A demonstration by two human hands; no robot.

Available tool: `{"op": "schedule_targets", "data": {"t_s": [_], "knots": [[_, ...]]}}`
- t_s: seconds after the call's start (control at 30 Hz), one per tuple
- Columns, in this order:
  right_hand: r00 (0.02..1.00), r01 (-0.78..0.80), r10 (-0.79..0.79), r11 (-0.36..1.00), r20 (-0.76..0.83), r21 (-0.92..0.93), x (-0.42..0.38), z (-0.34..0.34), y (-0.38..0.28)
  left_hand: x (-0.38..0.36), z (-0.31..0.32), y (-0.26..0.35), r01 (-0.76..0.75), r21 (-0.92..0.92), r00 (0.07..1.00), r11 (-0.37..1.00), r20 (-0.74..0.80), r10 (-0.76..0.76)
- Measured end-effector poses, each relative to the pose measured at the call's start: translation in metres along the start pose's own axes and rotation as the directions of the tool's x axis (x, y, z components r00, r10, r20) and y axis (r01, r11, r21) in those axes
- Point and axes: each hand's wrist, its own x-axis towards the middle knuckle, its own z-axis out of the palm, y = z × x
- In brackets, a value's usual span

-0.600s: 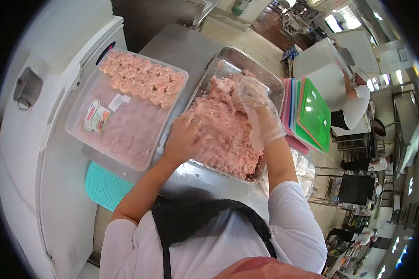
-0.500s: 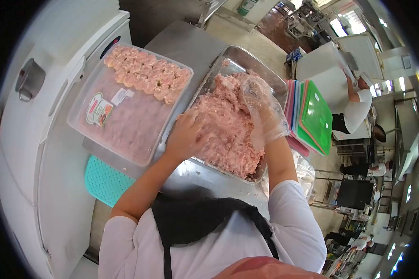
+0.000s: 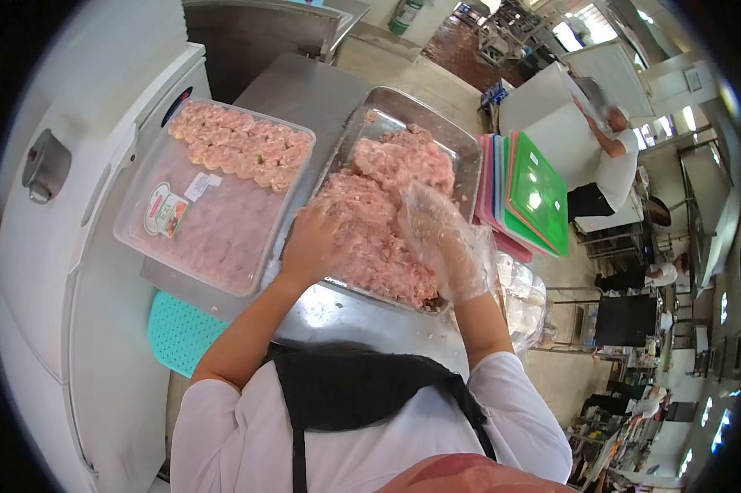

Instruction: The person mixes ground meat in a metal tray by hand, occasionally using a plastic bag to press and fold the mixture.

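Note:
Pink minced meat (image 3: 370, 214) fills much of a deep metal tray (image 3: 461, 144) on the steel counter. My left hand (image 3: 311, 245) lies at the tray's left side against the meat, its fingertips blurred and partly lost in the mince. In a clear plastic glove, my right hand (image 3: 446, 246) rests on the right part of the meat, its fingers hard to make out through the wrinkled plastic. Left of the tray stands a clear plastic container (image 3: 214, 238) with rows of shaped meat pieces (image 3: 239, 144) at its far end and a label on it.
Coloured boards or lids (image 3: 539, 193) are stacked right of the tray, near bagged white items (image 3: 518, 300). A turquoise perforated basket (image 3: 181, 333) sits below the counter at the left, beside a white appliance (image 3: 112, 312). A person (image 3: 613, 168) in white works at the back right.
The view has shifted, so the counter items sit differently in the frame. My gloved hand has moved down and toward the near side of the tray, and the meat's surface has changed shape.

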Motion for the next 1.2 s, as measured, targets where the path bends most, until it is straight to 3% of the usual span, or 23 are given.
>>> {"op": "schedule_targets", "data": {"t_s": [0.03, 0.07, 0.13, 0.17, 0.2, 0.27, 0.3, 0.37, 0.53, 0.87, 0.93, 1.0, 1.07, 1.1, 1.13, 1.2], "knots": [[0.994, -0.109, 0.095, 0.925, 0.057, 0.363, -0.014, -0.001, 0.004, -0.001, -0.002, 0.002, 0.002, -0.026, 1.0, 1.0, -0.003, -0.002], [0.977, -0.213, 0.156, 0.714, 0.145, 0.667, -0.018, -0.004, 0.008, -0.001, -0.003, 0.001, 0.005, -0.049, 1.0, 0.999, -0.01, -0.006], [0.975, -0.175, 0.142, 0.967, 0.173, 0.188, -0.001, -0.027, 0.02, -0.001, -0.001, -0.002, 0.007, -0.035, 1.0, 0.999, 0.002, -0.007], [0.971, -0.132, 0.145, 0.988, 0.191, -0.08, 0.008, -0.038, 0.026, -0.002, 0.0, -0.003, 0.009, -0.028, 1.0, 1.0, 0.011, -0.009], [0.986, -0.028, 0.045, 0.994, 0.163, -0.106, 0.013, -0.043, 0.024, -0.002, 0.0, -0.003, 0.003, -0.029, 1.0, 1.0, 0.002, -0.003], [0.98, 0.177, -0.16, 0.971, 0.114, -0.163, 0.021, -0.049, 0.011, 0.001, -0.003, -0.001, -0.011, -0.029, 1.0, 1.0, -0.015, 0.01], [0.969, 0.245, -0.241, 0.882, 0.06, -0.403, 0.032, -0.048, 0.003, 0.001, -0.002, -0.001, -0.011, -0.033, 1.0, 0.999, -0.014, 0.011], [0.95, 0.259, -0.311, 0.736, 0.028, -0.625, 0.059, -0.046, 0.003, 0.0, -0.002, -0.003, -0.008, -0.033, 1.0, 0.999, -0.011, 0.007], [0.95, 0.293, -0.29, 0.697, 0.116, -0.654, 0.12, -0.047, 0.035, 0.001, -0.004, -0.002, 0.018, -0.028, 1.0, 0.999, 0.013, -0.018], [0.911, 0.412, -0.348, 0.776, 0.221, -0.477, 0.133, -0.061, 0.059, 0.005, -0.008, 0.002, 0.054, -0.036, 0.999, 0.998, -0.005, -0.054], [0.937, 0.346, -0.3, 0.869, 0.179, -0.355, 0.128, -0.063, 0.058, 0.003, -0.007, 0.002, 0.04, -0.046, 0.999, 0.998, -0.027, -0.041], [0.991, 0.095, -0.095, 0.995, 0.091, 0.007, 0.124, -0.057, 0.057, 0.004, -0.006, 0.0, 0.006, -0.043, 0.999, 0.999, -0.054, -0.008], [1.0, -0.019, 0.018, 0.996, 0.007, 0.084, 0.11, -0.042, 0.03, 0.004, -0.005, 0.002, 0.026, -0.013, 0.999, 1.0, -0.047, -0.026], [0.983, 0.181, -0.183, 0.967, 0.005, -0.181, 0.116, -0.048, 0.053, 0.004, -0.005, 0.002, 0.034, 0.001, 0.998, 0.999, -0.043, -0.034], [0.927, 0.358, -0.371, 0.829, 0.055, -0.429, 0.127, -0.062, 0.094, 0.003, -0.004, 0.002, 0.037, -0.002, 0.998, 0.999, -0.045, -0.037], [0.894, 0.414, -0.443, 0.758, 0.069, -0.504, 0.124, -0.063, 0.101, 0.002, -0.002, -0.001, 0.039, -0.01, 0.998, 0.999, -0.048, -0.039]]}}
